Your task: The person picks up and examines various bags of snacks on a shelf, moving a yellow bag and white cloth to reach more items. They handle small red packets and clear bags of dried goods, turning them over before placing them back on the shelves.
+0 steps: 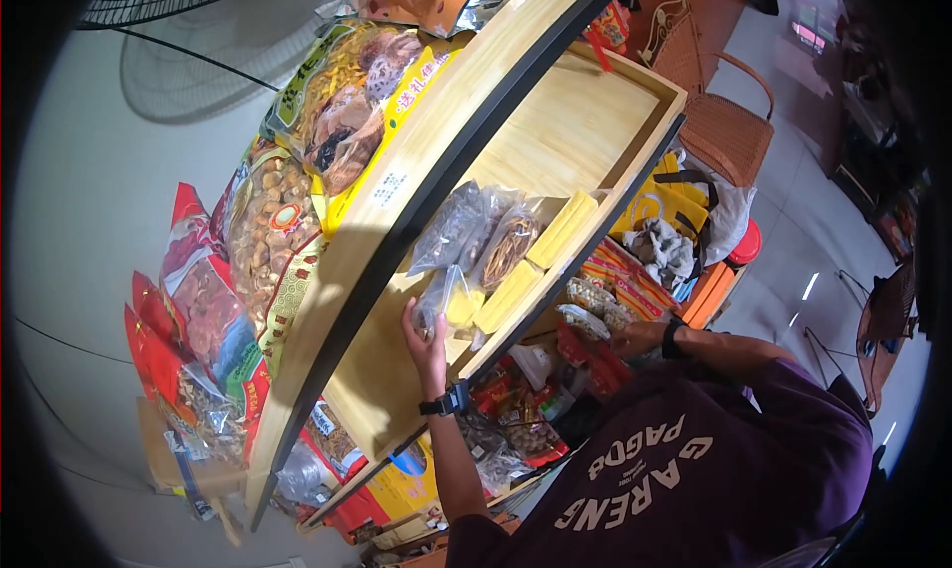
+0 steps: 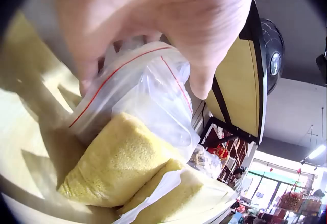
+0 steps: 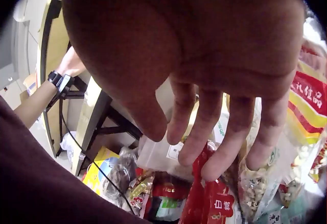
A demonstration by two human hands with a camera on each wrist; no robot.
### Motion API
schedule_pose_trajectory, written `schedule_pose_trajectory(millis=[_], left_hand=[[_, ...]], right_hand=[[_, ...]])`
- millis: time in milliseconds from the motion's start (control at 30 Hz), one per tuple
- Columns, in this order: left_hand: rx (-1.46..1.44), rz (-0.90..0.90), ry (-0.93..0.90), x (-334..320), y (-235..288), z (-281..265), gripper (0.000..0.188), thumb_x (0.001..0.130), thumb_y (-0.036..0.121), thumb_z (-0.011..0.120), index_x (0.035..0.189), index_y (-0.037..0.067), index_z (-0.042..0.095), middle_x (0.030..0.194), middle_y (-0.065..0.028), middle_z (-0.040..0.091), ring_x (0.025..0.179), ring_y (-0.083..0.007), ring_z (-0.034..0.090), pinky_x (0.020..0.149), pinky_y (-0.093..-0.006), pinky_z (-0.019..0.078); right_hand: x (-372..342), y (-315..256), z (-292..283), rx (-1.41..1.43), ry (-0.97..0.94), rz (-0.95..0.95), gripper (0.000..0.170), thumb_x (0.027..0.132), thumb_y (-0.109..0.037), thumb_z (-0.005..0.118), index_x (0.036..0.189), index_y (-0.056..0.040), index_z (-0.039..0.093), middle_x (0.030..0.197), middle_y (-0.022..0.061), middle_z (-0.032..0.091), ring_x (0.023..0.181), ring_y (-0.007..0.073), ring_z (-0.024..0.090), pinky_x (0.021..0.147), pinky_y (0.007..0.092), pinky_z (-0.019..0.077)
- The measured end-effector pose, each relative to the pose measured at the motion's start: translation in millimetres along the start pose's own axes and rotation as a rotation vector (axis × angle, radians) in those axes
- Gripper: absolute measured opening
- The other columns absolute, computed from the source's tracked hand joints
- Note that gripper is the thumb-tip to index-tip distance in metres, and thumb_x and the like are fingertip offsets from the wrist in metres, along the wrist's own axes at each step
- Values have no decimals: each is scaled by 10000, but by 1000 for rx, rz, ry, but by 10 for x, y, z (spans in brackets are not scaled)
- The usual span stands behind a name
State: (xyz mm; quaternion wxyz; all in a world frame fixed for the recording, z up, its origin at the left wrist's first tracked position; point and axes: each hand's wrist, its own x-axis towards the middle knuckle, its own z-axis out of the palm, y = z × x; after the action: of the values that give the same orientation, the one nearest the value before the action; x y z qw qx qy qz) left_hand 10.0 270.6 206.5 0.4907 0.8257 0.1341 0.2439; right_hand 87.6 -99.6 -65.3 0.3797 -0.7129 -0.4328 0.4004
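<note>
In the wooden drawer, my left hand [image 1: 426,345] grips a clear zip bag [image 1: 432,300] at its near end. The left wrist view shows the thumb and fingers of the left hand [image 2: 153,25] on either side of the bag's red-lined top [image 2: 153,88], beside a yellow block [image 2: 120,160]. More yellow blocks [image 1: 511,295] and a bag of brown strips [image 1: 511,246] lie close by. Below the drawer, my right hand [image 1: 638,339] hangs over packaged goods; in the right wrist view the right hand [image 3: 204,76] has loosely bent fingers above a red packet [image 3: 217,198], holding nothing visible.
A long shelf board with a black edge [image 1: 397,236] runs beside the drawer [image 1: 654,92], with large food bags [image 1: 273,216] beyond it. Under the drawer are several packets [image 1: 526,434] and a yellow bag [image 1: 674,206]. A wicker chair [image 1: 729,131] stands at upper right.
</note>
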Motion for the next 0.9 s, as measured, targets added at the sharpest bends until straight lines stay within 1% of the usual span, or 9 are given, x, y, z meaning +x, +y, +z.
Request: schedule_pose_trajectory(millis=[167,267,367,500,600,700,733,800,900], left_hand=[[66,-20,72,193,-219,-57,491,1016,283,622,1379,-19,487,1334,-153,548,1241,-240,532,1042,-367,443],[158,-89,92,272,-165,-54,442,1026,321,600,1281,-38,556,1215,-140,616,1119,-228,588,987,-356,466],[158,-41,119,295,-119,11,408,1026,315,605,1218,-43,577,1146,-128,641,1025,-219,610,949,-348,478],[67,30,119,266,-236,36,361,1004,282,650,1208,-7,580,1163,-99,634,1029,-201,607,948,-342,476],[-174,-160,182,198,-216,8,396,977,270,691,1254,12,573,1225,-99,621,1080,-203,600,962,-348,472],[-322,-297,481,149,-228,-77,480,963,289,707,1317,12,540,1302,-121,592,1147,-225,594,970,-378,477],[-312,-328,548,105,-90,-92,545,961,320,704,1365,12,505,1352,-142,567,1184,-248,592,969,-411,486],[-374,-267,578,12,-93,-239,559,964,339,696,1378,22,494,1359,-139,561,1185,-254,595,952,-419,494],[-368,-226,678,-216,48,-392,549,980,365,671,1387,44,488,1354,-122,560,1179,-241,596,907,-411,511]], right_hand=[[-72,-27,-28,-3,32,-8,352,957,-407,604,1124,-108,683,995,151,721,962,319,689,830,445,523],[-47,70,33,-30,49,-20,359,960,-418,603,1121,-107,680,994,131,728,956,305,694,822,441,526],[-78,131,18,-23,24,9,347,965,-408,603,1113,-103,678,991,103,729,945,280,696,813,422,529],[-126,42,-69,81,28,27,258,982,-299,602,1132,-109,692,987,71,718,889,225,665,797,375,511],[-130,-3,-134,224,-17,41,303,985,-360,598,1124,-100,668,935,53,707,884,175,675,771,357,525],[-180,-76,-170,350,-27,76,309,984,-354,605,1141,-95,668,949,56,709,886,157,672,767,354,524],[-178,-80,-151,358,-26,72,310,981,-349,610,1143,-92,670,953,63,710,893,165,674,774,355,525],[-136,-105,-154,368,-23,58,311,975,-339,621,1147,-85,673,960,76,712,906,183,679,788,358,526],[-80,-181,-116,106,32,56,320,961,-334,646,1153,-79,676,981,96,713,923,215,682,820,365,527]])
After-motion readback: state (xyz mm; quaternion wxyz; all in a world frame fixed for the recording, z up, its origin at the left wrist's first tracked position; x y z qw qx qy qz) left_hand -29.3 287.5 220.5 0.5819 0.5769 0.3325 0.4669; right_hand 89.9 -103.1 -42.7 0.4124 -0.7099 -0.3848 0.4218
